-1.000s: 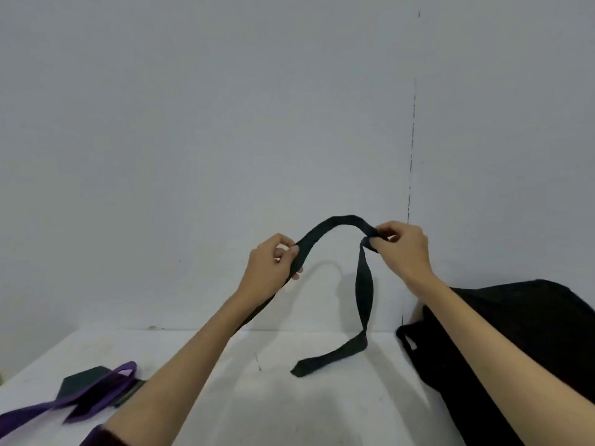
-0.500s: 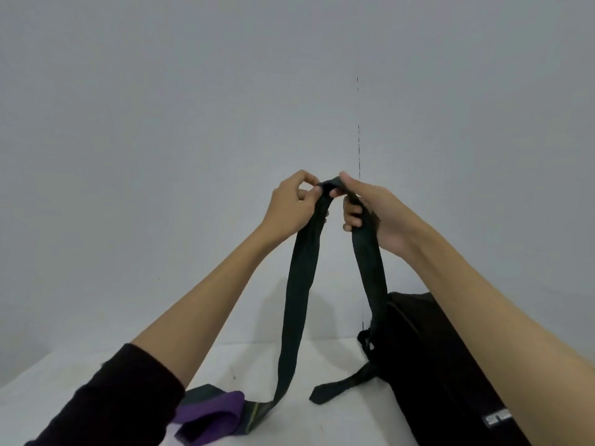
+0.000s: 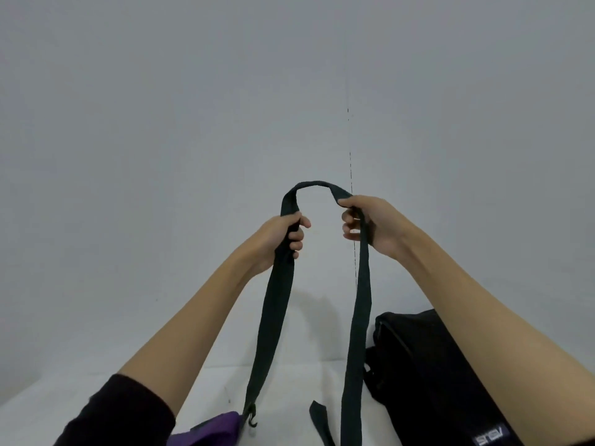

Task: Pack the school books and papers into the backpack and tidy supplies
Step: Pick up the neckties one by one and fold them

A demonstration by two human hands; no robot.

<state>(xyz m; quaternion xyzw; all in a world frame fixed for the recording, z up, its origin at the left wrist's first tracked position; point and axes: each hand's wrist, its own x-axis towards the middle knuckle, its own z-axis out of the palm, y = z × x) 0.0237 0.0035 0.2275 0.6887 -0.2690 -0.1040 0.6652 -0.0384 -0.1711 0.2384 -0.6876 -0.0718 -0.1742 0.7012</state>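
Two hands have drawn apart along the dark strap (image 3: 273,304) since half a second ago: the left hand (image 3: 283,239) and right hand (image 3: 367,226) each clench it, spreading a loop. The backpack (image 3: 428,375) lies unpacked at the table's (image 3: 80,381) right edge; a purple pouch (image 3: 209,432) sits near.

Backpack (image 3: 431,375) cut off at bottom edge, right forearm covers its right side. Strap (image 3: 273,304) ends run off the bottom; purple item (image 3: 209,429) mostly out of frame, unidentifiable. Backpack label text too blurred to read.
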